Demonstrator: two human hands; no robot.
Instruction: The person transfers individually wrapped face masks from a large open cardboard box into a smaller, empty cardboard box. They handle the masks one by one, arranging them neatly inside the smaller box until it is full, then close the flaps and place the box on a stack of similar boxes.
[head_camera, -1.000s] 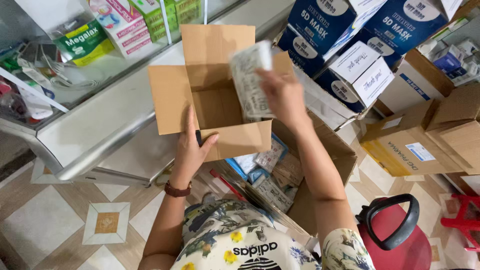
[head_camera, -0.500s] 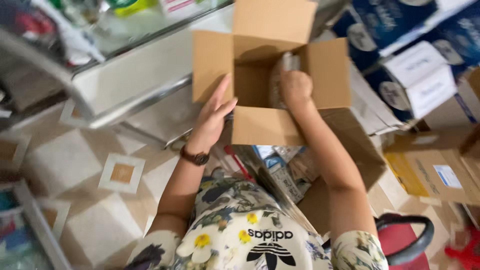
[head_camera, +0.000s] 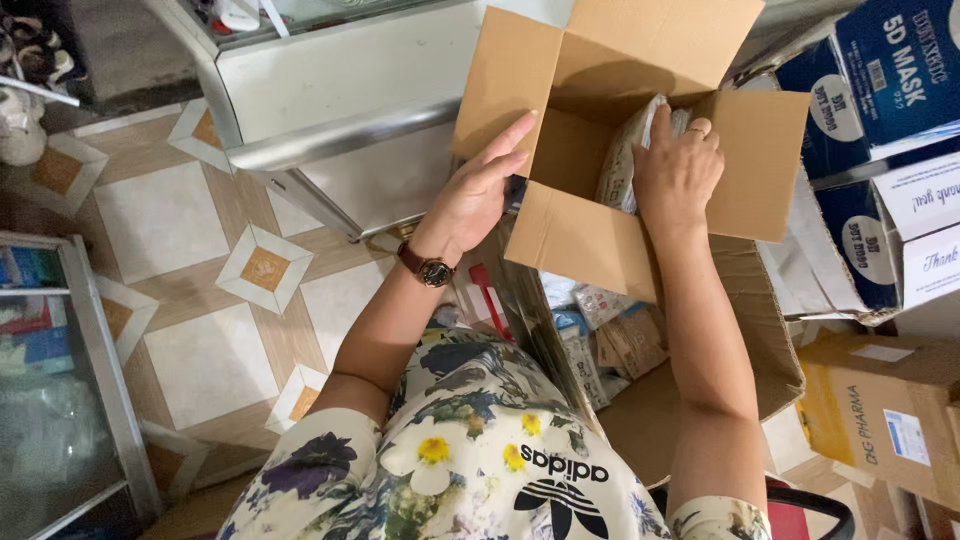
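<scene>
Open brown cardboard box (head_camera: 590, 215) at upper centre of frame, flaps up. Right hand (head_camera: 678, 170) inside, fingers spread flat, pressing pale plastic-wrapped packet (head_camera: 622, 160) against inner wall. Left hand (head_camera: 478, 195) flat on outer left side, fingers straight, gripping nothing. Larger carton (head_camera: 720, 400) of packets below.

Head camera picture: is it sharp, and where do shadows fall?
Head view: sharp, evenly lit. The open brown cardboard box holds a shadow on its back wall. The left hand steadies a flap; the right hand presses a clear plastic packet inside.
</scene>
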